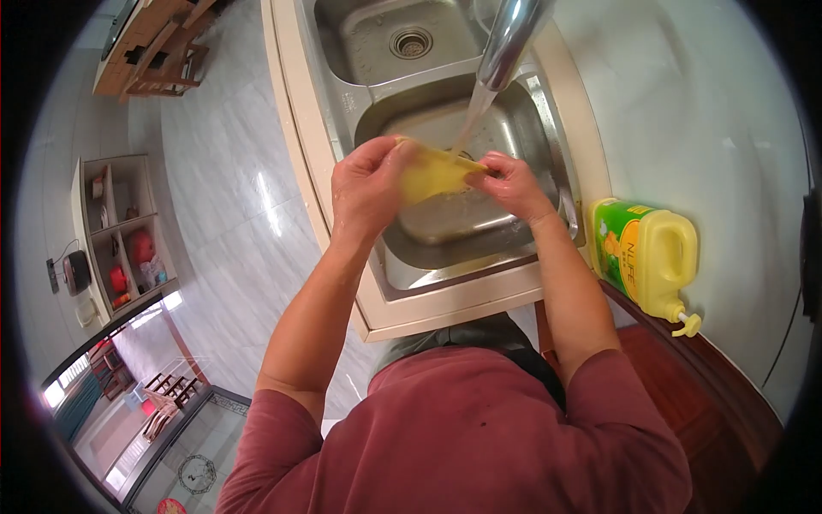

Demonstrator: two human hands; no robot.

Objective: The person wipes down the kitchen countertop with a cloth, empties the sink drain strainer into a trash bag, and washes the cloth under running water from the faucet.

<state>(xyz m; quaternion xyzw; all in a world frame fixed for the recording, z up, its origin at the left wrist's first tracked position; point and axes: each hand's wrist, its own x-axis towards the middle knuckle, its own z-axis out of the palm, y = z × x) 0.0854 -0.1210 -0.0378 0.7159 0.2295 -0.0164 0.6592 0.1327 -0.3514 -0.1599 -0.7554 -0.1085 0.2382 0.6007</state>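
A thin yellow cloth [435, 174] is stretched between my two hands over the near sink basin [445, 231]. My left hand [370, 184] grips its left end, with thumb and fingers pinched together near the top corner. The right end is pinched in my right hand [511, 187]. Water runs from the chrome faucet [507, 47] down onto or just behind the cloth's upper edge. Motion blurs part of the cloth, and its lower edge hangs above the basin floor. Both hands look wet.
A second steel basin [360, 43] with a drain lies beyond the near one. On the right stands a yellow detergent jug [659, 257] with a pump top. A cream counter edge [300, 146] borders the sink. Shelves [128, 231] holding items are at far left.
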